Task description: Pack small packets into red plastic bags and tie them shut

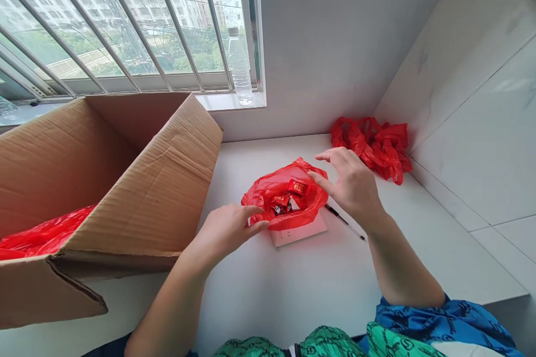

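The bag [260, 194], red and thin, sits in the middle of the tabletop [314, 284] on a sheet of paper [299, 233], its mouth open on a few wrapped sweets [296, 187]; a pen [345, 222] lies just beside it towards the right edge. The work looks to be holding the mouth wide, and that goes best with the near rim pinned low and the far rim lifted gently, since the film would tear or spill if tugged. The left hand [228, 228] has thumb and fingers drawn together, seemingly pinched on the near rim; the right hand [349, 181] is spread, holding nothing, its forefinger touching the far rim. A cardboard box [138, 178] stands at the left edge; more bags [374, 145] lie heaped in the far right corner.
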The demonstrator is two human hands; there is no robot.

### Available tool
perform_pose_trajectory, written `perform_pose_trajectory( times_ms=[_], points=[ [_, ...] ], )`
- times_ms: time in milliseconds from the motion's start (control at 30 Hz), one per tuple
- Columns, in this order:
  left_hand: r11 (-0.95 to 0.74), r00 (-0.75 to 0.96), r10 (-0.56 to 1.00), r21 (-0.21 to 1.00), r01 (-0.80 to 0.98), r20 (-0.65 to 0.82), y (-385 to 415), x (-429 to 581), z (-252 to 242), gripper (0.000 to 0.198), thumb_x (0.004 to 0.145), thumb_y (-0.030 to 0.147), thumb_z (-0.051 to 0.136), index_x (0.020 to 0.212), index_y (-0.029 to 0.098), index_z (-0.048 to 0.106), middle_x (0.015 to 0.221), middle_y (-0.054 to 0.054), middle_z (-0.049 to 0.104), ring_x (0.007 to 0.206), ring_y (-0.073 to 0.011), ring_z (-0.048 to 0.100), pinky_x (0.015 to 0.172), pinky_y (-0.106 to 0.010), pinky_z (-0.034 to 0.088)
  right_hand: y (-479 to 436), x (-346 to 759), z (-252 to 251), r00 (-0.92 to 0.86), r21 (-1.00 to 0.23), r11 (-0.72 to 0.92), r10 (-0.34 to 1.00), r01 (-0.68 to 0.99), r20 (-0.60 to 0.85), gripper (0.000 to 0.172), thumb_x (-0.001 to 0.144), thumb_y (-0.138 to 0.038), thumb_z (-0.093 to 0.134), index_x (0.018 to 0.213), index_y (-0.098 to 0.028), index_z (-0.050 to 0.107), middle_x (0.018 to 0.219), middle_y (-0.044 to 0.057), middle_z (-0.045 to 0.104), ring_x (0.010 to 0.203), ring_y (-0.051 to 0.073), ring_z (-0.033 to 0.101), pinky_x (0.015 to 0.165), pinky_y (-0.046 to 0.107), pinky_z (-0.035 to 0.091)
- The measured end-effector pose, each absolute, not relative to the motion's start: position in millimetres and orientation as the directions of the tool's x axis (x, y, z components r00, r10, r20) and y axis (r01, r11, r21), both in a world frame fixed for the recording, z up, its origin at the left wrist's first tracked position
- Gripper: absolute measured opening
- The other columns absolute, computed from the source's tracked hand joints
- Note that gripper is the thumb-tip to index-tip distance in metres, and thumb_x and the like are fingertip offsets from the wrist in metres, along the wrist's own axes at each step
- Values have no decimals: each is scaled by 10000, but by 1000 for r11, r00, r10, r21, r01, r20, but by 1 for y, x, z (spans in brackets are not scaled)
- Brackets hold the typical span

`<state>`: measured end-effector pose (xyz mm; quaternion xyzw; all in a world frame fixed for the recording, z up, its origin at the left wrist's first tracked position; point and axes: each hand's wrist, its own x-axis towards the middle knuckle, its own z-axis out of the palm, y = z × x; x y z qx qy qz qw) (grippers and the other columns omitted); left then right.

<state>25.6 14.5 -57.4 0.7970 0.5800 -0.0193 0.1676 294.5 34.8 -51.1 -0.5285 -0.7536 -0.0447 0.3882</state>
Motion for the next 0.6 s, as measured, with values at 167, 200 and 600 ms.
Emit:
perform_pose_trajectory(
  times_ms=[167,200,600],
  points=[
    [-330,346,937,211,920,-43,14,23,-50,186,873,403,584,797,266,685,814,-1,696,676,-181,617,526,-254,291,52,296,-59,-186,-379,477,782,793,595,102,910,-310,633,968,-227,648,1067,61,694,1015,266,629,896,441,444],
    [-332,332,943,222,917,38,15,21,-45,150,882,372,576,837,273,680,850,9,694,681,-169,613,529,-249,306,54,296,-56,-147,-460,502,776,733,613,71,915,-296,617,929,-231,642,1053,50,695,1012,250,631,909,436,446],
    [-525,-386,656,759,384,649,58,25,-8,188,815,285,716,983,205,695,911,-23,677,819,-143,653,628,-220,551,83,285,-27,158,-705,494,859,-508,487,97,898,-335,602,934,-265,658,1059,-4,670,1018,170,643,1042,415,490]
  ],
)
